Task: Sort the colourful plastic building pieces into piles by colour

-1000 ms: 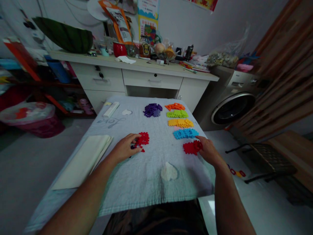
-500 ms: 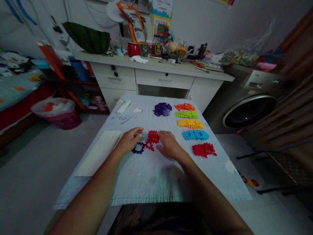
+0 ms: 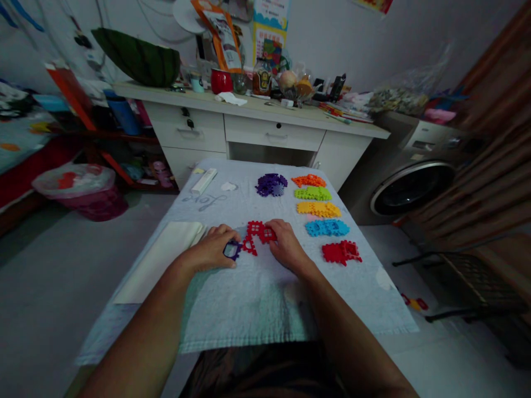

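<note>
My left hand (image 3: 213, 249) curls round a dark purple square frame-shaped building piece (image 3: 238, 252), thumb on the near side and fingers on the far side. My right hand (image 3: 287, 243) has its fingertips on a red window-patterned building piece (image 3: 267, 235), with the thumb at its near edge. Touching that piece or close beside it are another red window piece (image 3: 254, 227) and a red triangular piece (image 3: 249, 245). All have toothed edges and lie on the cloth-covered table (image 3: 249, 309) between my hands.
Toothed pieces are grouped by colour: purple (image 3: 271, 184), orange (image 3: 308, 180), green (image 3: 312, 193), yellow (image 3: 318, 209), blue (image 3: 327, 227) and red (image 3: 342, 252). A folded whitish sheet (image 3: 160, 262) and a white bar-shaped object (image 3: 204, 181) lie left. A cluttered desk (image 3: 274, 113) stands beyond.
My left hand has closed round the purple frame piece. My right fingertips have come onto a red window piece, which now shows right of the other red one. The view has shifted slightly.
</note>
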Motion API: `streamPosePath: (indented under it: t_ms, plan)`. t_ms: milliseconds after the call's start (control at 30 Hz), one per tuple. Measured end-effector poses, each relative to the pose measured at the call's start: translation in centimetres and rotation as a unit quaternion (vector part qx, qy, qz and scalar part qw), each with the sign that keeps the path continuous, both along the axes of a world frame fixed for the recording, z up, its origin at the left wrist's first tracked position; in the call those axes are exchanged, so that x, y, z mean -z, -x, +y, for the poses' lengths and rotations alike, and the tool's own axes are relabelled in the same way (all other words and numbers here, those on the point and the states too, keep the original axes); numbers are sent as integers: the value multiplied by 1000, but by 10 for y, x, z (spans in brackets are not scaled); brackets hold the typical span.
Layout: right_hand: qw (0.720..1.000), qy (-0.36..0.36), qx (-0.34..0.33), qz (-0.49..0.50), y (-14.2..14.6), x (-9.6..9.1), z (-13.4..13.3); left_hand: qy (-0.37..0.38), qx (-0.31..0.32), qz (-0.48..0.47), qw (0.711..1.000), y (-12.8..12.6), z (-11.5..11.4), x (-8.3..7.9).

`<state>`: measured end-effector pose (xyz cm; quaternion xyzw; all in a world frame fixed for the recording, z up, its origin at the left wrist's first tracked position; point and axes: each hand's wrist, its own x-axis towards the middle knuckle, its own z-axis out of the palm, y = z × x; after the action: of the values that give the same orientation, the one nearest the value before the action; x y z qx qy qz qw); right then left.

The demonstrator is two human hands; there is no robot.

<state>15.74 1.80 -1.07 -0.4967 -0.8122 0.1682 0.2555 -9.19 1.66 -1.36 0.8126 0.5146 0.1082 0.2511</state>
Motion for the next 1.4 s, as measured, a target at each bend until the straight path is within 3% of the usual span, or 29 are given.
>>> streamPosePath:
  t_ms: [100,233,433,567,733,900,1000,1133,1233,1400]
  plan:
    - [1000,-15,11,17,-25,-15,-6,-9,-5,5,1000,0,3,3]
    - [998,-22,52,-5,-82,-32,-20,-33,-14,-4,999,-1,7,7]
    - [988,12,134,-77,-159,-33,-43,-56,-42,-21,997,-7,10,7]
    - [979,14,160,-127,-181,-23,-52,-59,-62,-47,995,-10,12,7]
    - [971,21,172,-163,-187,-19,-53,-64,-73,-66,993,-10,14,14]
    - [971,7,183,-151,-162,-32,-48,-86,-86,-70,990,-10,16,21]
    - [987,-6,110,-118,-125,-40,-45,-106,-85,-62,989,-12,17,21]
    - [992,32,-33,-120,-60,-46,-39,-125,-114,-44,985,-14,16,19]
    - [985,51,-91,-139,-16,-41,-33,-138,-147,-29,979,-15,16,19]
    - [987,28,-85,-136,28,-16,-20,-157,-157,-21,975,-14,17,24]
